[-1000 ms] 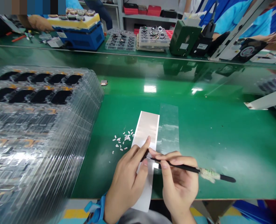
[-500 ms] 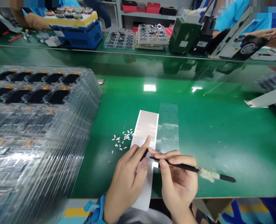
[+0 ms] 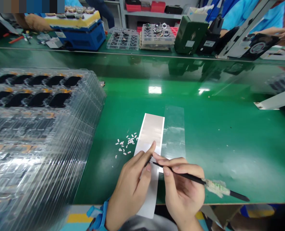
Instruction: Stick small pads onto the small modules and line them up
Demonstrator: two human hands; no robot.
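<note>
Right hand [image 3: 184,192] pinches a thin black pick [image 3: 192,178] near its tip for control — left hand [image 3: 129,183], half-closed, steadies the pale strip [image 3: 148,134], hold unclear.

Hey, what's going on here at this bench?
Someone is working at a green bench mat. Their right hand holds a thin black pointed tool, its tip reaching the left hand, whose fingers are on a long white-and-copper strip. A clear film strip lies beside it, small white bits are scattered to the left, and stacked clear trays of black parts sit further left.
</note>
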